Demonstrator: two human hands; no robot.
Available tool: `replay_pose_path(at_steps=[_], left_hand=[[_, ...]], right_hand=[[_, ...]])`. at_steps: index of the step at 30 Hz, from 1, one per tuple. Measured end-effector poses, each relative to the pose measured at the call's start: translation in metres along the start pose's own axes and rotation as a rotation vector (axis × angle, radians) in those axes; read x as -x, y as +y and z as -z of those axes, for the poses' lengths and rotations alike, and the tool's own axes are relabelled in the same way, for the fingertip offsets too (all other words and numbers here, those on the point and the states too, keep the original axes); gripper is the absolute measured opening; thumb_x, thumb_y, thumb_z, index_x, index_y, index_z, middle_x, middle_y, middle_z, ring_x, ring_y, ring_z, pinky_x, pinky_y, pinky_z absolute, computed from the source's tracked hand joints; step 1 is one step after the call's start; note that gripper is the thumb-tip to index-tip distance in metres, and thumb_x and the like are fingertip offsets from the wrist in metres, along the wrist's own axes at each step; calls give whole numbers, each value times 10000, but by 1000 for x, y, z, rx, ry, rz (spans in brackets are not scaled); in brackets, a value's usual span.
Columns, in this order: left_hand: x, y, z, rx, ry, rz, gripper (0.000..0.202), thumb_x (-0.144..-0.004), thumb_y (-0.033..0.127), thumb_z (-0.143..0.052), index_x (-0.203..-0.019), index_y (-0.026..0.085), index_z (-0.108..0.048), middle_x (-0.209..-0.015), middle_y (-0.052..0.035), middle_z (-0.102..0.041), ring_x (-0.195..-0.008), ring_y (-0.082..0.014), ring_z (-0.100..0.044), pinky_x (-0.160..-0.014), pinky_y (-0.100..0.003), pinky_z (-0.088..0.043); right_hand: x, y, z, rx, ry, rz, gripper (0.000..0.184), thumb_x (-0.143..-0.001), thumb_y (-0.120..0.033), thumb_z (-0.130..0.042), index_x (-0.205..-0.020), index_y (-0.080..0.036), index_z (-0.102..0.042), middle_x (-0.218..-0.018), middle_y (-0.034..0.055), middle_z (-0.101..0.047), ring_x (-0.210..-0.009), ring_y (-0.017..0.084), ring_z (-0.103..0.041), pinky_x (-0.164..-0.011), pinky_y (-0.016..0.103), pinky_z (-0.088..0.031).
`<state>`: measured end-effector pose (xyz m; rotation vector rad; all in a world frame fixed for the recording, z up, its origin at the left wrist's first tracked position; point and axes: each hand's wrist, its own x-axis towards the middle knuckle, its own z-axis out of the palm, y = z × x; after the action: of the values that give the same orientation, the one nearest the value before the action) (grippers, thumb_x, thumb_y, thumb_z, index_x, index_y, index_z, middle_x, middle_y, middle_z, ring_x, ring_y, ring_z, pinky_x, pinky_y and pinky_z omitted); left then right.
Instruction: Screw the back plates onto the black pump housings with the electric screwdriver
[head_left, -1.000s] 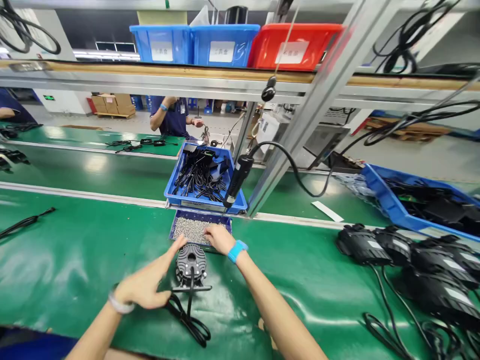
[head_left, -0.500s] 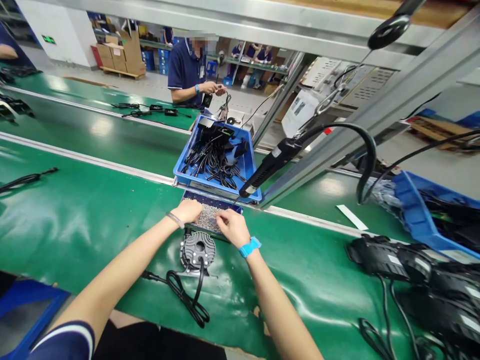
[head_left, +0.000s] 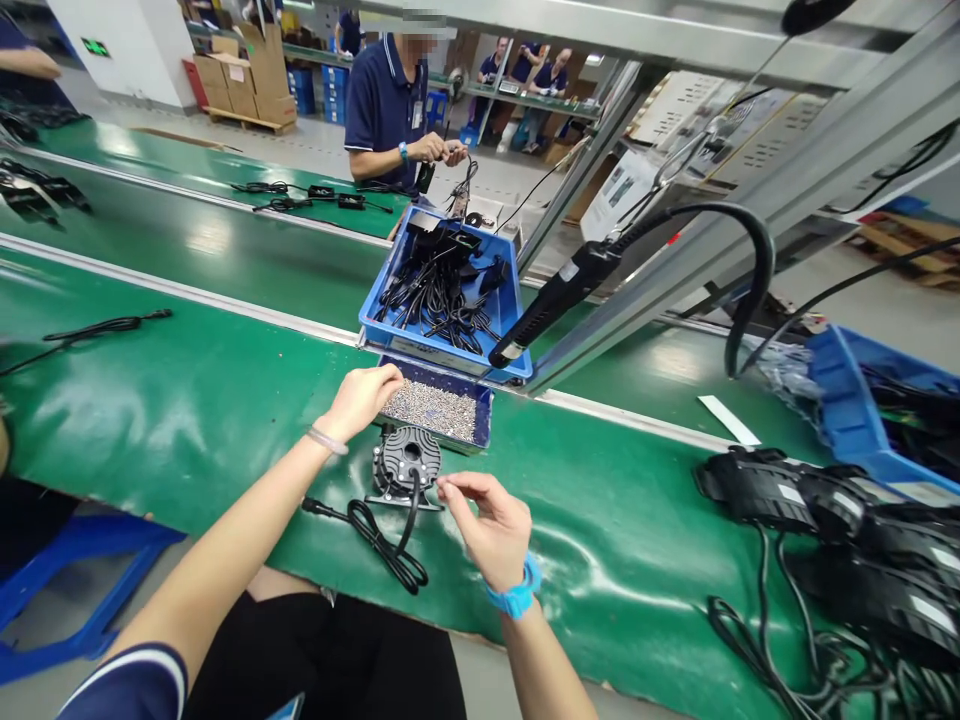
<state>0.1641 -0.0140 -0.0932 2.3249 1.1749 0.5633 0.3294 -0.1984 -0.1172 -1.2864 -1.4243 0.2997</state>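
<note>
Finned black round housing (head_left: 407, 462) sits on the desk between the person's hands, beside a bin (head_left: 485, 425) of small metal parts (head_left: 433, 405). The left hand (head_left: 365, 395) curls at the bin's edge; the right hand (head_left: 491, 525) brings thumb and forefinger together just beside the housing. Whether either grasps a tiny part, I cannot tell. The housing's looped cable (head_left: 386, 540) lies on the near side, perhaps to leave its top free. The bin's nearness likely shortens the reach, and the hung black screwdriver (head_left: 555, 305) probably saves desk room. Behind is a blue tray (head_left: 442, 352) of black leads (head_left: 442, 290). The glossy green desk (head_left: 607, 500) carries similar housings (head_left: 757, 490) at right; beyond, a co-worker (head_left: 384, 110) holds a cord near cardboard boxes (head_left: 244, 92).
</note>
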Motion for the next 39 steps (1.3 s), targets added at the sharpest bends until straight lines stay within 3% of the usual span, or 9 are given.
replay_pose_path(at_steps=[6,12,16,22,26,29,32,36,39], left_hand=[[63,1,13,765,255,196,263,-854,391,-741,-914,140,-792,-835,-77,-808,-733,-206,-772,-707,-305,-649],[102,5,10,930,282,302,241,-777,287,-821,-950,131,-761,-782,-58,-788,-686,-170,-759,-688,-262,-643],[116,11,3,799,293,221,127,-810,229,-802,-881,140,-746,-752,-46,-785,-675,-163,-761,-665,-234,-634],[118,18,2,356,409,-276,67,-892,170,-752,-833,188,-779,-812,-42,-775,-740,-141,-731,-709,-238,-604],[115,18,4,134,438,-436,106,-927,146,-707,-875,209,-775,-795,-35,-740,-723,-130,-679,-668,-233,-559],[116,17,4,50,444,-521,140,-917,97,-687,-940,213,-761,-809,-40,-732,-740,-139,-668,-656,-235,-542],[117,18,1,99,427,-502,156,-917,96,-675,-954,228,-751,-802,-32,-723,-736,-138,-666,-662,-239,-540],[113,13,1,397,265,-198,134,-898,253,-745,-800,181,-688,-739,-27,-694,-680,-139,-655,-655,-241,-553],[98,-4,5,536,32,-20,250,-880,380,-761,-800,159,-675,-767,-32,-711,-675,-139,-657,-651,-234,-552]], right_hand=[[0,16,6,129,-77,276,233,-891,-81,-718,-1016,-263,-793,-802,51,-732,-726,187,-684,-649,337,-579],[-10,22,22,258,-207,490,362,-935,-71,-658,-1233,-257,-740,-826,53,-731,-710,168,-656,-623,301,-533],[-16,20,28,320,-258,592,336,-967,-78,-615,-1266,-205,-702,-835,64,-733,-714,168,-647,-621,291,-517],[-17,32,31,386,-319,692,447,-972,-75,-547,-1397,-197,-612,-759,39,-703,-604,146,-575,-564,288,-430],[-8,52,30,367,-381,712,587,-930,-103,-526,-1505,-218,-496,-677,1,-651,-525,148,-534,-515,294,-390],[-4,65,32,350,-370,640,602,-958,-164,-492,-1549,-242,-412,-652,-12,-631,-509,163,-539,-512,293,-420],[-20,72,32,430,-375,419,462,-1006,-208,-423,-1450,-219,-549,-720,45,-678,-597,196,-617,-596,329,-510],[-73,86,15,571,-553,108,358,-1048,-230,-399,-1170,-195,-733,-992,119,-766,-905,233,-718,-832,366,-572],[-111,105,-8,638,-813,-63,212,-1023,-285,-574,-974,-161,-739,-925,71,-759,-865,193,-719,-844,359,-586]])
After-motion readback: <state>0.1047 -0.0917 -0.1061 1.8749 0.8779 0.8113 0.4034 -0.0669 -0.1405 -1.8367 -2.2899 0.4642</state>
